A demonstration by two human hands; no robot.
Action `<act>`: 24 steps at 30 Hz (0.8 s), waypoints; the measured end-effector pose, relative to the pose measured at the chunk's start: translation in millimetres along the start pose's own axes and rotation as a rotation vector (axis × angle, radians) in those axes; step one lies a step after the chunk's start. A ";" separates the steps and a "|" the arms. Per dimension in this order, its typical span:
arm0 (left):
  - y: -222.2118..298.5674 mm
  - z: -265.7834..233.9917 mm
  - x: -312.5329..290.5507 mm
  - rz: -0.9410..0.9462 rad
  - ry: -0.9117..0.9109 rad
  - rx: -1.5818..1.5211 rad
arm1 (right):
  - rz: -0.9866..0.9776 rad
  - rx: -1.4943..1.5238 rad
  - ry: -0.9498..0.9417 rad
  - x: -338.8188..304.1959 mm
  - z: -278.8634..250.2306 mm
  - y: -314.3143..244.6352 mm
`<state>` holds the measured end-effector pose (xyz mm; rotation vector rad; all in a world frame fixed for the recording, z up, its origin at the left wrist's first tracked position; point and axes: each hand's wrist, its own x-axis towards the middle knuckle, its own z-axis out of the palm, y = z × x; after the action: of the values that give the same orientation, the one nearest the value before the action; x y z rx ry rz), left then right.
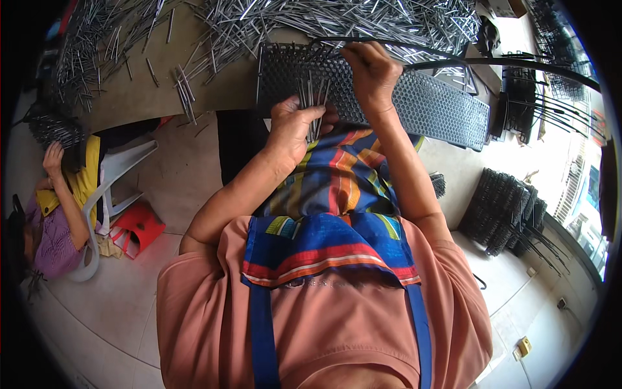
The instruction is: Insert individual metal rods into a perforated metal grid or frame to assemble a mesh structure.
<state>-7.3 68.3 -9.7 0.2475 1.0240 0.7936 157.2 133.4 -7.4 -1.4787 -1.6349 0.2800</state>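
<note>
My left hand (291,126) is wrapped round a small bundle of thin grey metal rods (313,94), which point away from me. Close by on the right, my right hand (374,74) is closed in a pinch over a black rack; whatever lies between its fingertips is too small to make out. The long rack (427,107) has a honeycomb of holes and lies tilted between the table edge and my lap. Short dark ends stand up at its far left part. A black bar (440,53) runs along its far side.
A large heap of loose metal rods (337,19) covers the table (220,97). Stacked black racks (502,211) stand on the floor at right, with more (521,97) beyond. At left, another person (61,217) handles a dark rack (55,126) beside a red bag (137,227).
</note>
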 end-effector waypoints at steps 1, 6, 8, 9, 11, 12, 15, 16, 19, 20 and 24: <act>-1.0 -1.0 1.2 0.000 0.003 -0.001 | 0.001 0.002 -0.003 -0.1 1.4 -2.9; 0.1 0.2 3.4 -0.008 -0.012 -0.065 | 0.101 -0.185 0.009 -2.7 4.6 -7.9; 0.7 -0.3 4.7 -0.027 -0.013 -0.087 | 0.084 -0.229 -0.028 -2.4 3.6 -8.3; 1.1 -0.7 5.7 -0.046 -0.016 -0.108 | 0.066 -0.273 -0.064 -2.3 3.5 -8.4; 2.1 -0.2 6.6 -0.044 -0.017 -0.113 | 0.046 -0.306 -0.102 -2.8 5.8 -3.6; 2.9 0.1 6.8 -0.040 -0.017 -0.119 | 0.024 -0.337 -0.140 -3.4 6.5 -1.7; 5.2 0.8 7.2 -0.039 -0.028 -0.141 | 0.041 -0.334 -0.180 -4.7 2.0 2.4; 6.1 1.6 7.5 -0.037 -0.029 -0.140 | 0.040 -0.334 -0.179 -5.6 1.7 3.7; 7.5 4.1 7.3 -0.049 -0.020 -0.151 | 0.084 -0.302 -0.090 -11.7 -7.3 0.5; 7.3 3.9 7.0 -0.056 -0.055 -0.156 | 0.286 -0.166 -0.186 -13.8 -16.2 -6.3; 3.4 6.3 8.1 -0.080 -0.164 -0.081 | 0.714 0.479 -0.471 -24.1 -24.2 -11.0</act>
<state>-1.4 77.4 -10.1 0.1975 0.8407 0.7287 164.6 100.0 3.3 -1.6253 -1.1748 1.4011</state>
